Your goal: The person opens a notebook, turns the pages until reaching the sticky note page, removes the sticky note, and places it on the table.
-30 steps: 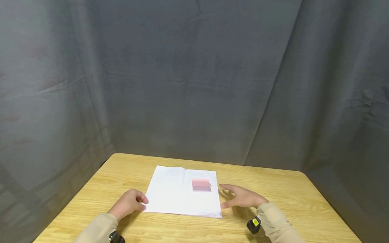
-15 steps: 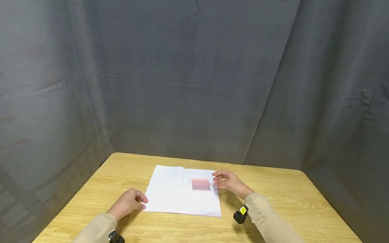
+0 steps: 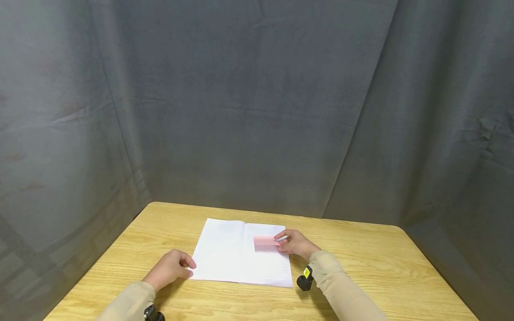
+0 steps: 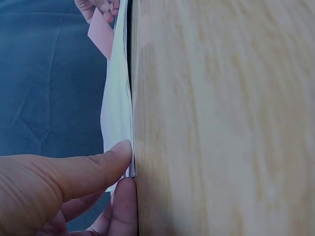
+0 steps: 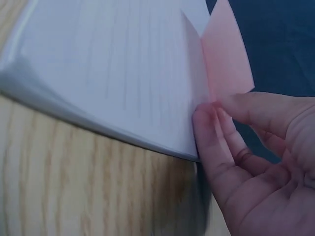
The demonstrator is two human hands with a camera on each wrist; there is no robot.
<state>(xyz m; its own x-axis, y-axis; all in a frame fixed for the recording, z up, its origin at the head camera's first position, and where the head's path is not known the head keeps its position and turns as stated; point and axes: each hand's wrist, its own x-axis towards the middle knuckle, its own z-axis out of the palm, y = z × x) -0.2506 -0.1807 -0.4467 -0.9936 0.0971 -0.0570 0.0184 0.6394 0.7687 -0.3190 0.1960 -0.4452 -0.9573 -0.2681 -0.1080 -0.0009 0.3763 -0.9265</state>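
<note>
An open lined notebook (image 3: 225,254) lies on the wooden table, its white pages facing up. On its right page is a pink sticky note (image 3: 263,240), whose free part stands up from the paper in the right wrist view. My right hand (image 3: 297,244) pinches the right end of the sticky note (image 5: 227,54) between thumb and fingers. At the notebook's near left corner, my left hand (image 3: 170,269) holds the edge. The left wrist view has the thumb (image 4: 106,164) on the pages, with a finger close beside the corner.
The wooden table (image 3: 381,267) extends on both sides of the notebook. Grey curtains (image 3: 257,111) hang behind it and along the sides. A small black camera (image 3: 305,281) is strapped to the right wrist, and another (image 3: 153,313) to the left.
My right hand has moved left from beside the notebook's right edge, over the page, and taken hold of the sticky note. The left hand has stayed at the corner.
</note>
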